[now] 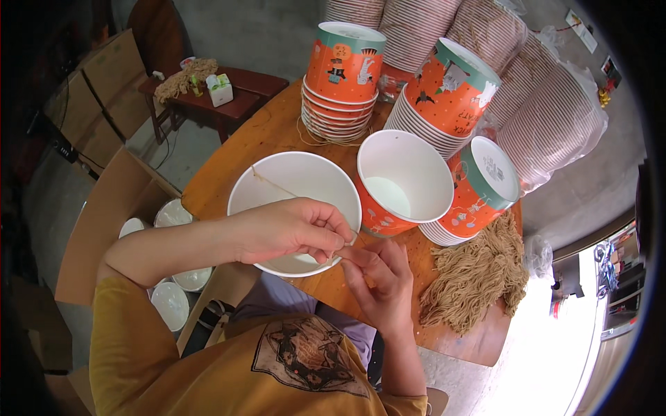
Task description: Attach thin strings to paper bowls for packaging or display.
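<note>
A large white paper bucket [244, 188] stands in front of me on the table, its mouth facing up. From its far rim a thin tan twine [272, 182] runs across the opening toward my fingers. My left hand [311, 227] reaches over the bucket and is closed in a pinch at the near right rim. Just beside it, my right hand [383, 274] pinches too, thumb against index finger. A short bit of twine shows between the two hands; the rest is hidden by the fingers.
An orange bucket [409, 163] stands upright to the right. Upside-down orange bucket stacks [345, 66] rise behind. A tan twine bundle [479, 277] lies on the wooden table [218, 163]. At lower left, a cardboard box [104, 215] holds several white buckets. A dark bench [250, 90] stands beyond.
</note>
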Demonstrator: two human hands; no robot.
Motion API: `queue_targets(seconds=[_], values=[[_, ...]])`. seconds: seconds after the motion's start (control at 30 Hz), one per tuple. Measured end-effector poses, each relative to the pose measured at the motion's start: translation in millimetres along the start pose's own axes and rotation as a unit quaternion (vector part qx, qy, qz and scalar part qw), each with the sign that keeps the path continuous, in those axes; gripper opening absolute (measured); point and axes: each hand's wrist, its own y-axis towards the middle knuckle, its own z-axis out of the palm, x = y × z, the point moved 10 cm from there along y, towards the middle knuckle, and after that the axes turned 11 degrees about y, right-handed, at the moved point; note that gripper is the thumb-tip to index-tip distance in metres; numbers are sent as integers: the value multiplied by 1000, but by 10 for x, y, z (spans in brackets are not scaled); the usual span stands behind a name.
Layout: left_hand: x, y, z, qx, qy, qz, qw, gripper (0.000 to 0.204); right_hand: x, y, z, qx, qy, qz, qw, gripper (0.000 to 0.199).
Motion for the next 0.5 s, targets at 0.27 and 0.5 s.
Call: queue_targets(seconds=[0.27,0.5], values=[[26,-31,-21,-27,70,8,997,25,-78,22,-28,1,30,35,999,21],[-14,-67,-31,-58,144,11,988,27,-318,-47,9,2,146,134,980,14]])
